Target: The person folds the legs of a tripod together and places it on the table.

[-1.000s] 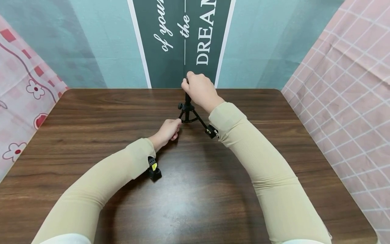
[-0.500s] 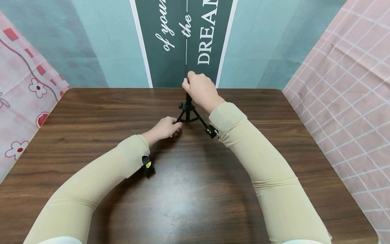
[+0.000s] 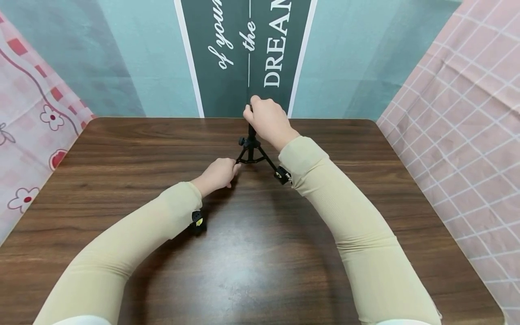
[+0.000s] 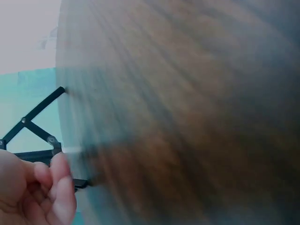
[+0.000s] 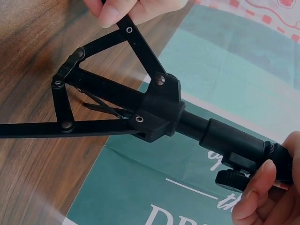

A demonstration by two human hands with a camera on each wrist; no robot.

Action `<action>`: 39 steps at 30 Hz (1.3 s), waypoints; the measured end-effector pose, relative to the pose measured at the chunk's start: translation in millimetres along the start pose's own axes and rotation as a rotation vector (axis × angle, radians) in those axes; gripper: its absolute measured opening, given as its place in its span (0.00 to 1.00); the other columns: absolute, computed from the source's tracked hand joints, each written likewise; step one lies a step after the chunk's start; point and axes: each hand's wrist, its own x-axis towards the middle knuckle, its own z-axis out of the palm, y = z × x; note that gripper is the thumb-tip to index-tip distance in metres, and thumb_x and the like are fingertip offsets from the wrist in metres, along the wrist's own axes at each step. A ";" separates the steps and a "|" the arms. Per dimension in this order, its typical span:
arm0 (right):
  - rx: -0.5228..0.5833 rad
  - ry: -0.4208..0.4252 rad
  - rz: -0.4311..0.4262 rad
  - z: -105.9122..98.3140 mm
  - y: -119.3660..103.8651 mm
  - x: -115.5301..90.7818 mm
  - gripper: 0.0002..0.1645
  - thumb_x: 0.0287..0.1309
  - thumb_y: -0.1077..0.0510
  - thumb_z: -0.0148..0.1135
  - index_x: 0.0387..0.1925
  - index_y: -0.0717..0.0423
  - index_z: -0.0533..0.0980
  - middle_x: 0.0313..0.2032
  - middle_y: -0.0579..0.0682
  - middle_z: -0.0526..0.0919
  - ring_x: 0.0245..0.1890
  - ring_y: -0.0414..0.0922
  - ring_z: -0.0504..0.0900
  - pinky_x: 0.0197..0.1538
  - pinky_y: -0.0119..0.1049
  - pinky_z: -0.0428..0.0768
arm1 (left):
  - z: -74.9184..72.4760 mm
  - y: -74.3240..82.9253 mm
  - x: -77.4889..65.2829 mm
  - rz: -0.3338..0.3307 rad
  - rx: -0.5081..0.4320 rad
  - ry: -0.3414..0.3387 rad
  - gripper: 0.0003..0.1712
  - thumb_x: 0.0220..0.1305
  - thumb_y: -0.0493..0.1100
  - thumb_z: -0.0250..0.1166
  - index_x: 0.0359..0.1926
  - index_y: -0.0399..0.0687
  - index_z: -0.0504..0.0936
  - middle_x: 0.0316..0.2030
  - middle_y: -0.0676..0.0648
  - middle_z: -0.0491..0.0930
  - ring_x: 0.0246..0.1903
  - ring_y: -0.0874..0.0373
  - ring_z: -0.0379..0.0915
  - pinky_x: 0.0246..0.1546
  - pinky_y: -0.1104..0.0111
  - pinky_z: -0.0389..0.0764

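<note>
Tripod (image 3: 250, 145), small and black, is upright between the two hands near the far edge of the table (image 3: 243, 271). One leg slants down and left into the fingers of the left hand (image 3: 217, 175); the column rises in the middle, with a knob (image 3: 241, 141) on its left side; another leg slants down and right toward the small black box (image 3: 281, 175) at the right wrist. Above the spread legs, the column's upper end sits within the fingers of the right hand (image 3: 268, 119).

The left thumb and fingers are closed in a pinch on the left-hand leg, just outside the joint where its brace meets it. The right fingers are curled around the top of the column, with one fingertip right beside the knob; whether it touches the knob cannot be told.

In the left wrist view, the hand and some tripod legs are cut off at the left edge, and a brown blur fills most of the rest. In the right wrist view, the left hand is cut off at the top, one leg runs out at the left, and the right hand is cut off at the right. The column's very top is hidden by that hand, and the third leg is hard to make out behind the column.
</note>
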 end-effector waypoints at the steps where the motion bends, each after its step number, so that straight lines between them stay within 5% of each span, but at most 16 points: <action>1: -0.001 -0.002 0.002 0.2 0.0 0.0 0.18 0.70 0.50 0.34 0.33 0.57 0.65 0.22 0.52 0.68 0.21 0.48 0.71 0.28 0.37 0.69 | 0.8 -1.0 0.2 0.007 -0.009 0.002 0.19 0.75 0.45 0.44 0.38 0.39 0.77 0.30 0.45 0.78 0.18 0.61 0.75 0.34 0.63 0.77; 7: 0.003 0.006 -0.005 0.7 0.1 1.1 0.18 0.70 0.51 0.34 0.32 0.57 0.65 0.22 0.52 0.68 0.20 0.48 0.70 0.28 0.37 0.68 | 3.9 -5.6 0.1 0.027 -0.080 0.026 0.18 0.75 0.45 0.43 0.40 0.40 0.77 0.38 0.43 0.79 0.20 0.61 0.76 0.33 0.64 0.77; 15: 0.002 0.001 0.000 -0.8 0.6 1.6 0.18 0.71 0.50 0.34 0.33 0.57 0.66 0.22 0.52 0.69 0.20 0.48 0.71 0.28 0.37 0.69 | 5.7 -8.8 1.1 0.041 -0.127 0.050 0.18 0.75 0.46 0.44 0.31 0.42 0.74 0.32 0.45 0.77 0.21 0.60 0.76 0.28 0.66 0.74; 39: 0.035 -0.006 -0.012 -2.4 4.5 2.4 0.18 0.71 0.51 0.34 0.33 0.58 0.66 0.22 0.52 0.68 0.20 0.48 0.70 0.29 0.37 0.68 | 13.5 -13.2 6.2 0.051 -0.208 0.074 0.18 0.74 0.47 0.44 0.31 0.43 0.73 0.22 0.46 0.75 0.20 0.59 0.75 0.24 0.66 0.73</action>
